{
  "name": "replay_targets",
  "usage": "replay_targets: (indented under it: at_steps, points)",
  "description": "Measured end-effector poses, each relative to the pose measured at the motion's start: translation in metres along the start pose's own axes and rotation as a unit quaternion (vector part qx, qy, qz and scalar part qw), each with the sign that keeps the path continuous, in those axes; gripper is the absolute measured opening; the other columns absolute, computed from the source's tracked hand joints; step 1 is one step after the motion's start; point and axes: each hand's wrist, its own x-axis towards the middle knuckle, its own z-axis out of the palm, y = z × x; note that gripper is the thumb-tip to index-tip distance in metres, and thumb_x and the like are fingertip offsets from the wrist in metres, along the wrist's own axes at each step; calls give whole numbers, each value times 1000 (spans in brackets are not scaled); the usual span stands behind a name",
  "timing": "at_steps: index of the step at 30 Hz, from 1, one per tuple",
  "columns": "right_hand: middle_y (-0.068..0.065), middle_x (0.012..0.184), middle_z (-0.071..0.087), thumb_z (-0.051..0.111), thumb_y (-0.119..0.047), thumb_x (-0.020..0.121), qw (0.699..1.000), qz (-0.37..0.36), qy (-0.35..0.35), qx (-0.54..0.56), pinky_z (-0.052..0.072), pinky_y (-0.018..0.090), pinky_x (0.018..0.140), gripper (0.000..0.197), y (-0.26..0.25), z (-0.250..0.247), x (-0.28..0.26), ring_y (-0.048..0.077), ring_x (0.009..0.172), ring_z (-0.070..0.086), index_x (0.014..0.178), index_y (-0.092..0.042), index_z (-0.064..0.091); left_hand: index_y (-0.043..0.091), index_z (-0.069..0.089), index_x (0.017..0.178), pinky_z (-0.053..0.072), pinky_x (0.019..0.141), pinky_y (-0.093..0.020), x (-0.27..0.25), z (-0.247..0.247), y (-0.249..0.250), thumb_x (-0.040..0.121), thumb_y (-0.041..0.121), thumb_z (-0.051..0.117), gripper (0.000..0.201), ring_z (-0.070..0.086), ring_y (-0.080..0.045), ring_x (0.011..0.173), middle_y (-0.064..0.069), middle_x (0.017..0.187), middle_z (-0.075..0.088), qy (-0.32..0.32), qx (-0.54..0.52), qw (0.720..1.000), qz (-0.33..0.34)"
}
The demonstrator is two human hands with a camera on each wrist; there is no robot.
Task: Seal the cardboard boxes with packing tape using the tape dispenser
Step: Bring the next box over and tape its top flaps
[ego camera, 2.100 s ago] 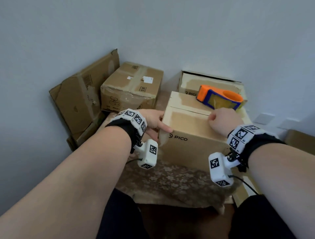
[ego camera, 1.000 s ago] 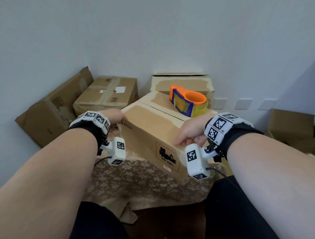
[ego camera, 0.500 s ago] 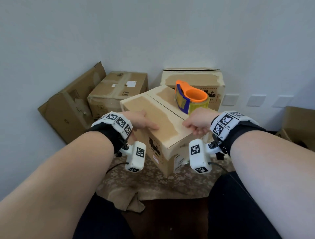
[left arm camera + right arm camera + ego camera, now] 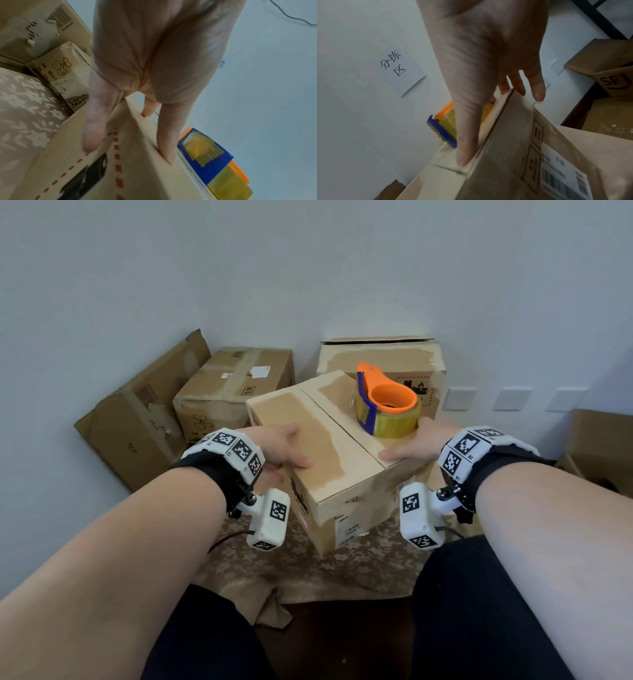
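Observation:
A brown cardboard box stands on a floral cloth with one corner pointing at me; its flaps are down and the centre seam shows bare. An orange and blue tape dispenser with yellowish tape rests on the far right of its top. My left hand has its thumb flat on the top and straight fingers down the left face. My right hand mirrors it at the right edge, just in front of the dispenser. The left wrist view shows the left hand, box and dispenser. The right wrist view shows the right hand, box and dispenser.
A taped box and a taller box stand behind against the wall. A tilted carton leans at the left, another box is at the right. The floral cloth covers the low surface. A paper note hangs on the wall.
Both hands have turned the box clockwise, so a corner now faces me instead of the PICO face. The dispenser rode along on top. My view shifted and rose.

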Motion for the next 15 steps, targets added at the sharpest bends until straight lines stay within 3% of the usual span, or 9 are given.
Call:
replay_targets:
  at_steps: [3, 6, 8, 11, 15]
  points:
    - [1, 122, 61, 47, -103, 9, 997, -14, -42, -65, 45, 43, 97, 136, 0, -4, -9, 25, 110, 54, 124, -31, 54, 22, 27, 149, 57, 84, -39, 2, 0, 4, 79, 18, 76, 86, 57, -27, 110, -8, 141, 42, 30, -25, 999, 34]
    - [2, 118, 64, 41, -104, 7, 994, -22, -59, -93, 47, 41, 96, 141, 0, -10, -18, 25, 105, 59, 123, -25, 57, 24, 27, 150, 53, 87, -35, 4, 0, 5, 71, 22, 83, 96, 48, -23, 120, -4, 145, 36, 15, -19, 998, 63]
    - [1, 110, 67, 37, -105, 18, 997, -25, -34, -62, 50, 40, 92, 129, -3, -12, -30, 23, 96, 63, 117, -26, 61, 25, 20, 152, 43, 101, -34, 4, 0, 4, 65, 30, 86, 108, 38, -21, 131, -1, 151, 30, -1, 32, 995, 93]
    - [5, 98, 68, 37, -98, 50, 998, -21, -10, -60, 52, 38, 88, 102, -11, -12, -44, 23, 87, 63, 106, -18, 64, 26, 11, 153, 18, 116, -34, 4, 3, 2, 59, 41, 87, 121, 19, -19, 143, -1, 158, 15, -21, 125, 982, 138]
    - [5, 92, 66, 42, -90, 66, 997, 5, -12, -73, 51, 36, 84, 84, -16, -12, -48, 22, 82, 62, 96, -13, 62, 35, 9, 152, 18, 118, -39, 8, 2, 3, 52, 52, 87, 128, 15, -27, 143, -6, 157, 1, -24, 218, 964, 149]
